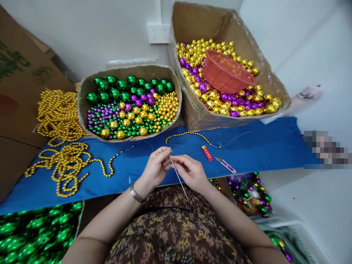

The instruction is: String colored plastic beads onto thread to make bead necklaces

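A long thin needle [179, 178] slants from between my fingertips down toward my lap. My left hand [156, 165] is closed, its thumb and forefinger pinching around the needle's upper end. Just to the right, my right hand [191, 173] is closed too, its fingertips meeting at the needle's shaft and touching the left fingers. Fine thread [150, 144] runs behind my left hand; whether it goes through the needle cannot be seen. On the blue cloth [264, 146] beyond my hands lies a short string of gold beads [189, 132] with loose thread at its end.
Pink thread snips [226, 164] and a small red packet [207, 153] lie right of my hands. Gold bead strands [68, 165] are heaped at left. Behind stand a cardboard box [129, 138] of green, purple and gold balls and a taller carton [198, 119] holding a red basket [228, 75].
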`<state>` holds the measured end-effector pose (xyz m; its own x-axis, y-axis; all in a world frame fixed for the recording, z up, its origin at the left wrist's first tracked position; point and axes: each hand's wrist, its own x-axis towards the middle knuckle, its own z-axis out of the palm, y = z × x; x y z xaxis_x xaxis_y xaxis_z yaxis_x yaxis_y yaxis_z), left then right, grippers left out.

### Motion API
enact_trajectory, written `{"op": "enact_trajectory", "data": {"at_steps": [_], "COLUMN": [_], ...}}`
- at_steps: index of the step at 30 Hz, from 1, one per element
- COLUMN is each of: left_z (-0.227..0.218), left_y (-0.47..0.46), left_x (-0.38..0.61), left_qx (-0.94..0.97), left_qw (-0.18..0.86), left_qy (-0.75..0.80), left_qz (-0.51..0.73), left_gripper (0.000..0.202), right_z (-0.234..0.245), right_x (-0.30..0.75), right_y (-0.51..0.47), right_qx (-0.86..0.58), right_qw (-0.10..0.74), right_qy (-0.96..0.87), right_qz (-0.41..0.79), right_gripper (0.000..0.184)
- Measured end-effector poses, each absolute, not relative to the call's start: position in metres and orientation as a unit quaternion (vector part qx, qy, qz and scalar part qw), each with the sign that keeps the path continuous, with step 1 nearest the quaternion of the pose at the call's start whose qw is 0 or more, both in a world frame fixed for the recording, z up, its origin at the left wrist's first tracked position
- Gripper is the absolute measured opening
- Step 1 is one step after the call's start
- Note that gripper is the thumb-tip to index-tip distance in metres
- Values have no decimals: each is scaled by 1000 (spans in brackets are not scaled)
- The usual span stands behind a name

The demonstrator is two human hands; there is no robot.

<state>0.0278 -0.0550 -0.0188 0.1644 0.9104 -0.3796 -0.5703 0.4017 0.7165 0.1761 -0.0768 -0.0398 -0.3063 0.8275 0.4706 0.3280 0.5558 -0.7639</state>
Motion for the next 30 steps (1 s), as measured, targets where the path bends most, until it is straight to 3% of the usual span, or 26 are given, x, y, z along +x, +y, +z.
{"op": "enact_trajectory", "data": {"at_steps": [3, 7, 15, 20, 22, 25, 28, 30], "left_z": [-17, -21, -35, -34, -37, -47, -65, -79], "left_y": [-51, -47, -33, -34, -34, -28, -16, -10], "left_x": [30, 32, 24, 23, 22, 13, -6, -20], "left_qx": [177, 136, 18, 45, 84, 169, 343, 487], "left_qw": [748, 741, 739, 745, 751, 707, 529, 372], "left_qy": [388, 385, 419, 429, 422, 440, 533, 586], "left_qz": [509, 533, 527, 508, 502, 527, 564, 529], "left_gripper": [29, 25, 14, 16, 21, 25, 21, 15], "right_z": [-51, -56, -33, -35, -39, -41, -28, -14], "right_x": [173, 172, 176, 175, 173, 178, 198, 219], "right_y": [-67, -52, -31, -25, -22, -13, 8, 27], "right_qx": [-356, -295, -175, -132, -150, -262, -413, -465], "right_qw": [474, 418, 283, 294, 333, 424, 514, 559], "right_qy": [-794, -859, -941, -943, -929, -862, -703, -613], "right_qz": [132, 7, -68, -87, -58, 93, 267, 309], "right_gripper": [29, 34, 33, 26, 21, 17, 21, 26]}}
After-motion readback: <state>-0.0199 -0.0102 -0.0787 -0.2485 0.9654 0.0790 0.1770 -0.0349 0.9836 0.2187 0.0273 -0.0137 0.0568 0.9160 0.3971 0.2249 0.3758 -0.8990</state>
